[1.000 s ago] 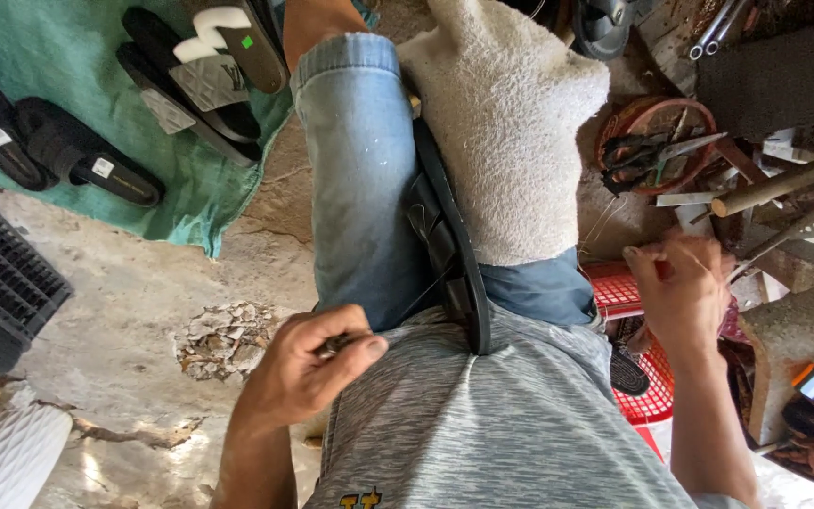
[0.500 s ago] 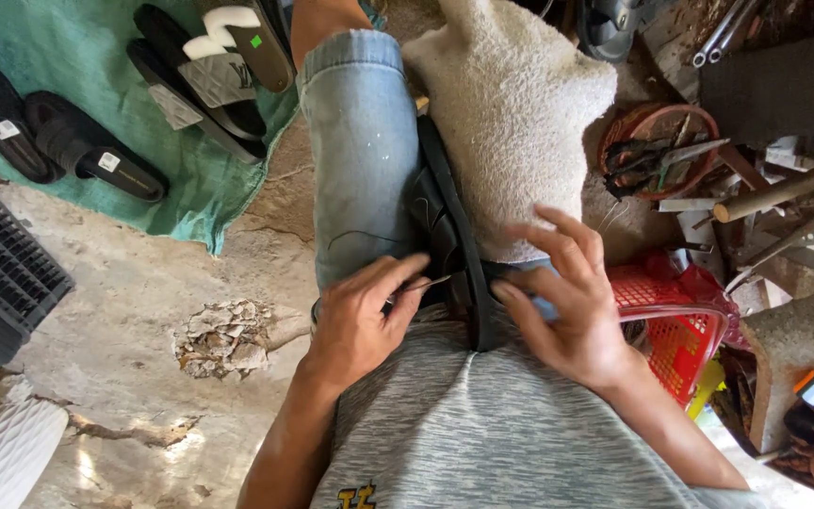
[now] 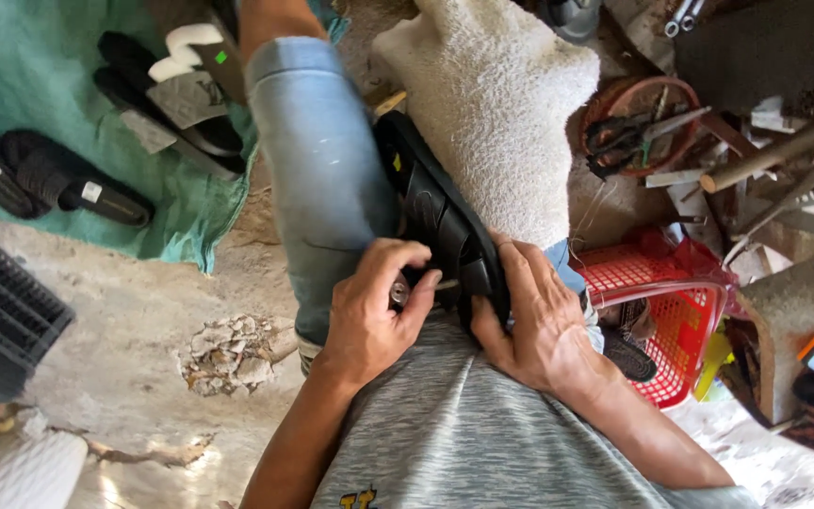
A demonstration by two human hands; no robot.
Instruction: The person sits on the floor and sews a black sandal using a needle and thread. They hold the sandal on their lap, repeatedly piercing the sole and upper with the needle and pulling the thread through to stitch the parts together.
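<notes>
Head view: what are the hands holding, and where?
Left hand pinches a small tool by its handle, tip against the black sandal. Right hand grips the sandal's near end.

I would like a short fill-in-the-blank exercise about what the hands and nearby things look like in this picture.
1. The black sandal is wedged between the person's ____.
2. The left hand pinches a thin ____ tool against the sandal.
3. The right hand steadies the sandal from its other ____.
4. The plastic basket beside the right hand is ____ in colour.

Missing words: knees; metal; side; red
</notes>
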